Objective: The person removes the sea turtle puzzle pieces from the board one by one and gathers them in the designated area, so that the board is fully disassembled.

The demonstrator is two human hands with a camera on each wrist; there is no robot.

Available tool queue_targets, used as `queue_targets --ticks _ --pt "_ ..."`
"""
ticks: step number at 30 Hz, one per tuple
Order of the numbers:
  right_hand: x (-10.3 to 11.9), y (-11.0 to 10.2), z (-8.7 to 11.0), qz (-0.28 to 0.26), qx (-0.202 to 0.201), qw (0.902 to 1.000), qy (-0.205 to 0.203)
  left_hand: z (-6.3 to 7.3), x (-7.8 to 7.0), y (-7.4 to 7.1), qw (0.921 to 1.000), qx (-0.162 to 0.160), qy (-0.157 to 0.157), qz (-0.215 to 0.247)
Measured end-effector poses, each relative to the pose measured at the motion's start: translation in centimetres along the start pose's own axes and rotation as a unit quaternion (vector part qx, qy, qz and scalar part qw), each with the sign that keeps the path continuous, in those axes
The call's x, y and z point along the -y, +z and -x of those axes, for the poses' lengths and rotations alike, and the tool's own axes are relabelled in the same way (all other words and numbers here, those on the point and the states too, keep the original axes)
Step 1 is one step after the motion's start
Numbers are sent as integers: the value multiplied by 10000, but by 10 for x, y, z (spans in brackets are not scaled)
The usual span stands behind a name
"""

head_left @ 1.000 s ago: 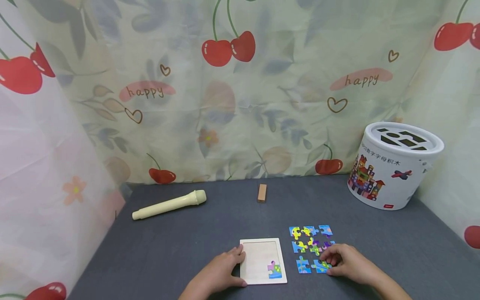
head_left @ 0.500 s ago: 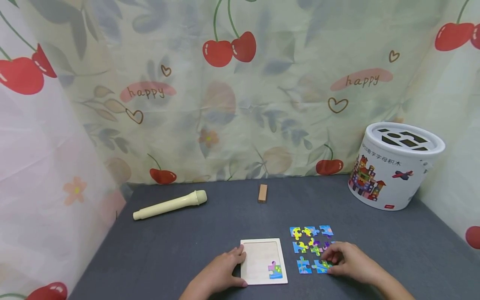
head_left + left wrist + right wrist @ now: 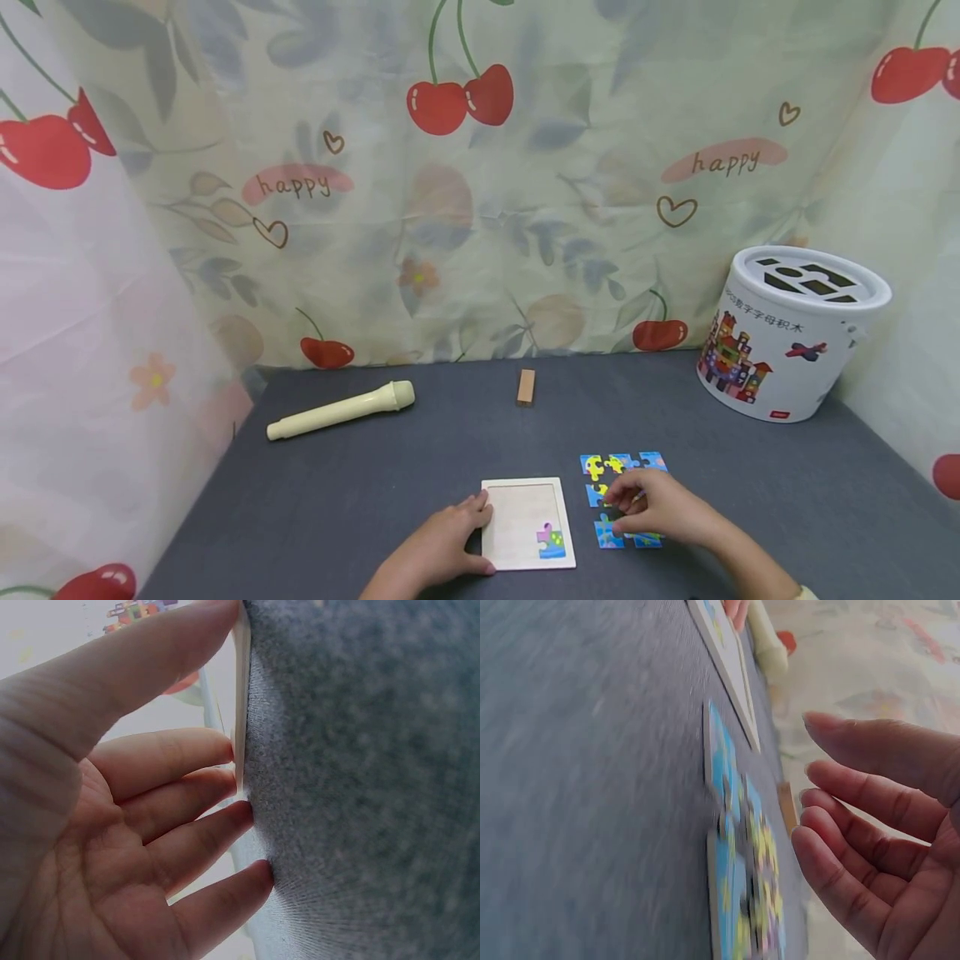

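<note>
A square wooden puzzle tray [image 3: 513, 512] lies on the dark table in the head view. Joined puzzle pieces [image 3: 552, 546], pink, green and blue, sit in its lower right corner. My left hand [image 3: 442, 542] rests at the tray's left side, its thumb and fingertips touching the edge; the left wrist view shows the fingers nearly straight. My right hand [image 3: 667, 507] hovers over loose jigsaw pieces [image 3: 609, 535] laid in rows right of the tray. In the right wrist view its fingers [image 3: 847, 874] are loosely bent, apart from the thumb, with nothing between them. Some pieces are hidden beneath it.
A cream toy microphone [image 3: 341, 412] lies at the back left. A small brown wooden block [image 3: 526, 387] is at the back middle. The white block bucket [image 3: 791, 350] with a cut-out lid stands at the back right. A patterned curtain [image 3: 480, 292] encloses the table.
My right hand has left the lower right piece and moved left and slightly up over the loose pieces. My left hand and the tray have stayed in place.
</note>
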State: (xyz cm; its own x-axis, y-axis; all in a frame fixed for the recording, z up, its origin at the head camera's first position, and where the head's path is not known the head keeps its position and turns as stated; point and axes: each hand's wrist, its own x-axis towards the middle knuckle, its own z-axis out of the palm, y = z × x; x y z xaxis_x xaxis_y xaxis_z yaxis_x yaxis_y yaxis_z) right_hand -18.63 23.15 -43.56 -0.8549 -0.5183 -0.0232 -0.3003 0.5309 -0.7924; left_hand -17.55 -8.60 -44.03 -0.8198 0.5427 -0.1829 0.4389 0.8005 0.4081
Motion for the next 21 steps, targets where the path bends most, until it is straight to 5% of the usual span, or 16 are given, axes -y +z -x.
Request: queue_targets --ticks 21 --pt "23 38 -39 -23 558 9982 -226 -1 1 -1 10000 39 7 -36"
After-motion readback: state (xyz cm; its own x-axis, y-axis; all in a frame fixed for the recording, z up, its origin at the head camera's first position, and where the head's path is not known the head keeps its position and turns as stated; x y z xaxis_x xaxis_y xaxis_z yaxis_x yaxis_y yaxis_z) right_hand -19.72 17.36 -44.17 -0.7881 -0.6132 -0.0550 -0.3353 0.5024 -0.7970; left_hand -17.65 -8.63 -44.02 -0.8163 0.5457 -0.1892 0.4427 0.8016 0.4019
